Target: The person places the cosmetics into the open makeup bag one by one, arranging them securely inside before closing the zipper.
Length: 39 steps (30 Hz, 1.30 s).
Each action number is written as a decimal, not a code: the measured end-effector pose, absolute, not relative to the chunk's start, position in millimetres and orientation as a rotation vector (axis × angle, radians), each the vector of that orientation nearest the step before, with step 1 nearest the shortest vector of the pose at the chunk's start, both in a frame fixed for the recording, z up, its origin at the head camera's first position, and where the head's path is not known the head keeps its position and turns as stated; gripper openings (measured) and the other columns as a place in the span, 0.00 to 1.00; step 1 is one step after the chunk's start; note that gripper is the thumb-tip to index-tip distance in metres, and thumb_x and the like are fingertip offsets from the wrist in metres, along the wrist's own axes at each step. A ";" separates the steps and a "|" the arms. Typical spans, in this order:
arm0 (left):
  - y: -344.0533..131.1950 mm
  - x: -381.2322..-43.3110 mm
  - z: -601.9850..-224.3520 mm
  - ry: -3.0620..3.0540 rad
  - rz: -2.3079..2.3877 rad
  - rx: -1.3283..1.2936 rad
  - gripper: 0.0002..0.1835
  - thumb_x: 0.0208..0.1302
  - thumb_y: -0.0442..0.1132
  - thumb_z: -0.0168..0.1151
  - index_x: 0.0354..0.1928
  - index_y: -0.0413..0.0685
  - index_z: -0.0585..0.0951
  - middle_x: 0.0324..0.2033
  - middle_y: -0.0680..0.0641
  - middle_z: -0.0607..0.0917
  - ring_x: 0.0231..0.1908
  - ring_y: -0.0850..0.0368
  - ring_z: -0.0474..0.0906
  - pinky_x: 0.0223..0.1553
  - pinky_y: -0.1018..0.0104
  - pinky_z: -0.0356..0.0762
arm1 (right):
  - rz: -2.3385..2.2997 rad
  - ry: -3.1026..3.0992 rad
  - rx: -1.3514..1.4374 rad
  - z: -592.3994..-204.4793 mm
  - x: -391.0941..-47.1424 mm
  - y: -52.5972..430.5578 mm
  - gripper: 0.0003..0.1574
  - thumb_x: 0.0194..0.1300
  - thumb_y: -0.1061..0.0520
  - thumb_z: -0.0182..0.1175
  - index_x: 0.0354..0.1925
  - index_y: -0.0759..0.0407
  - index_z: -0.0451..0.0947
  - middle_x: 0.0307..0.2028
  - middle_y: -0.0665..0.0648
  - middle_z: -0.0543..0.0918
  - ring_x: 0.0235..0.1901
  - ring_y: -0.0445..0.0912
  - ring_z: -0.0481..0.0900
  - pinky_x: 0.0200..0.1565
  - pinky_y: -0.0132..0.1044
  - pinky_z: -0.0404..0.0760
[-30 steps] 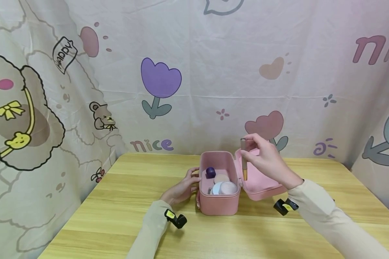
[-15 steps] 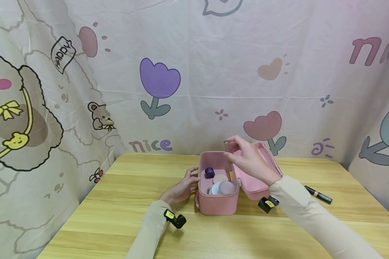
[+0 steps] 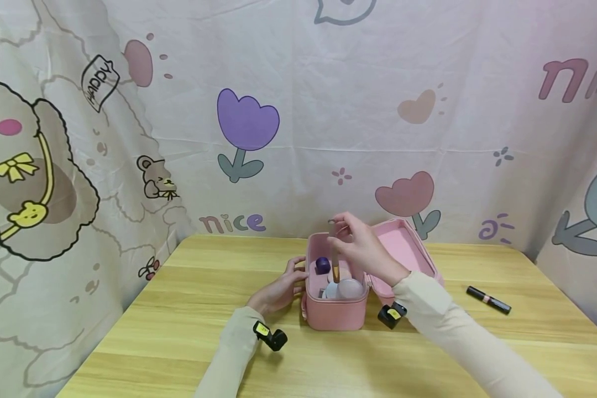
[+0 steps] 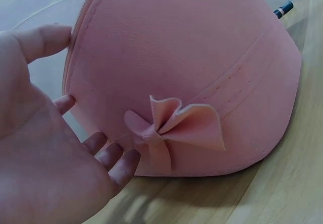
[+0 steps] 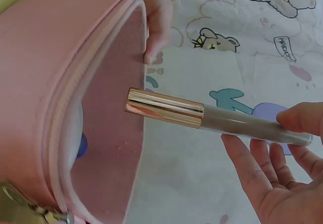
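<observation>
A pink cosmetic case (image 3: 335,318) stands unzipped on the table. My right hand (image 3: 360,249) pinches a lip gloss tube (image 5: 237,123) by its grey-brown end. Its gold end (image 3: 335,271) points down, over the case's opening. Inside the case are a dark purple rounded item (image 3: 323,265), a clear-topped round container (image 3: 350,289) and other pale round items, partly hidden. The fingers of my left hand (image 3: 278,290) rest against the case's left side. In the left wrist view, a digit of that hand touches the zipped rim, beside a pink bow (image 4: 186,125).
The case's lid (image 3: 403,249) hangs open to the right. Farther right on the wooden table (image 3: 204,326) lies a black tube with a pink band (image 3: 488,300). A printed cloth (image 3: 318,110) hangs behind the table.
My right hand has carried the lip gloss tube left, from over the lid to over the case. The black tube on the right has come into view. My left hand stays in place.
</observation>
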<state>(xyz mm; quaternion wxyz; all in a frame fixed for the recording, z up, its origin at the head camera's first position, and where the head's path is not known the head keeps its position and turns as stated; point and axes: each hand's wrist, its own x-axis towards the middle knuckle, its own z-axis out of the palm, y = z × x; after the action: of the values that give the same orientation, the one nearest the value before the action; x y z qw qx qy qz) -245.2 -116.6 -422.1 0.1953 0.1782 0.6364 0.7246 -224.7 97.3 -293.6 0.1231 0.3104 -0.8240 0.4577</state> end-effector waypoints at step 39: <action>-118.5 -243.8 -419.3 1.804 1.981 0.502 0.32 0.72 0.41 0.42 0.70 0.49 0.40 0.67 0.33 0.49 0.64 0.36 0.57 0.67 0.44 0.49 | 1.276 -2.431 0.973 -327.7 -229.8 71.8 0.23 0.60 0.67 0.64 0.53 0.69 0.71 0.38 0.59 0.82 0.37 0.48 0.82 0.40 0.37 0.82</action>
<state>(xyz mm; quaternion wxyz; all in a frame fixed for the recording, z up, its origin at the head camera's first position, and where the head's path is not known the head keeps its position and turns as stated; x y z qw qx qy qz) -243.8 -118.5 -419.3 0.2063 0.1801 0.6476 0.7110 -229.8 71.8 -327.7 0.1142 0.3318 -0.8292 0.4351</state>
